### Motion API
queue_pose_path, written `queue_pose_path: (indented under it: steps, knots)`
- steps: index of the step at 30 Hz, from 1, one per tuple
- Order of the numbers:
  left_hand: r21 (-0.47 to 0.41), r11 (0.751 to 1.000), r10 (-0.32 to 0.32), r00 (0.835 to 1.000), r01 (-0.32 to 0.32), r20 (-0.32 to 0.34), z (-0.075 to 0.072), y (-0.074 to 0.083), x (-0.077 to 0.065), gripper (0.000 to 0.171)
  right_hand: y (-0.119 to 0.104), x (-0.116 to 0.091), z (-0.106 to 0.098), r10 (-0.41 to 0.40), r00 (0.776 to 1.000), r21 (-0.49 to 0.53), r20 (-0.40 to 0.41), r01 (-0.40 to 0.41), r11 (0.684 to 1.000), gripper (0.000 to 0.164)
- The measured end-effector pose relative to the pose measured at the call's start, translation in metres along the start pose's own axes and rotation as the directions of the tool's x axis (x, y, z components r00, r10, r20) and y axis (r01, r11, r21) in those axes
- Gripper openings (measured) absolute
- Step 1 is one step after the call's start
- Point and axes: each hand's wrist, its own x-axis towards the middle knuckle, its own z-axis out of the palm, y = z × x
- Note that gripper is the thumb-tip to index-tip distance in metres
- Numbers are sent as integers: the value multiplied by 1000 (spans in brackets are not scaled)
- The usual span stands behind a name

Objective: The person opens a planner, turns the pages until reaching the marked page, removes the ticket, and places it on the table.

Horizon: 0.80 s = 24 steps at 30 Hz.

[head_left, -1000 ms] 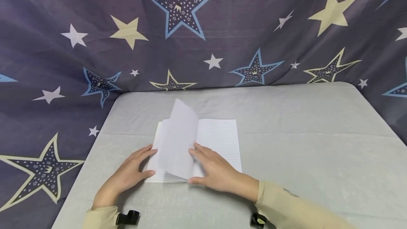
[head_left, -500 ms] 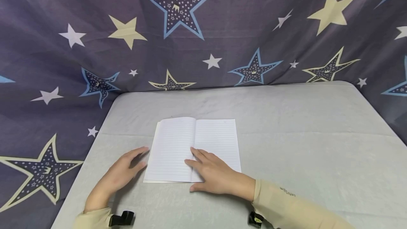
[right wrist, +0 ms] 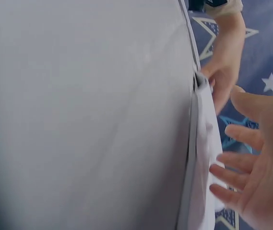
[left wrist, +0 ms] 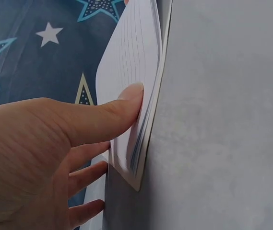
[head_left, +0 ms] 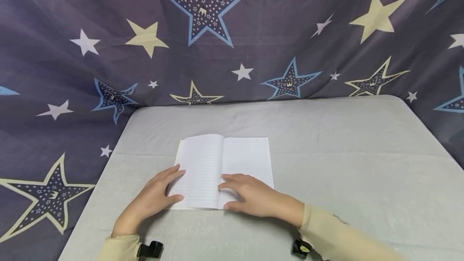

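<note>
A lined notebook (head_left: 247,154) lies spread on the grey surface, both visible pages bare of writing. Over its left page, my left hand (head_left: 154,196) rests with thumb and fingers spread apart at the outer edge. The left wrist view shows that thumb (left wrist: 122,115) lying on the lined paper, near the edges of several stacked leaves. My right hand (head_left: 253,196) is over the lower right page, its loosely bent fingertips by the centre fold. In the right wrist view its fingers (right wrist: 230,177) are spread beside the notebook, pinching nothing. The left page bulges slightly near the fold.
A padded grey table surface (head_left: 344,172) extends around the notebook. Dark fabric (head_left: 261,19) printed with stars hangs behind and at both sides. Black straps with small devices (head_left: 150,249) sit at both wrists, below beige sleeves (head_left: 337,233).
A leaf that stood raised has come down onto the left side. My left hand withdrew leftward, then came back onto the left page. The right hand has shifted slightly right.
</note>
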Motion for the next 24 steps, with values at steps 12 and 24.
queue_pose_path:
  steps: [12, 24]
  knots:
    - [-10, 1000, 16, 1000, -16, 5, -1, 0, -1, 70, 51, -50, -32, 1, 999, -63, -34, -3, 998, 60]
    - [-20, 1000, 15, 1000, -15, 9, 0, -1, 0, 70, 60, -64, -34, 102, 995, -75, -18, -103, 992, 85]
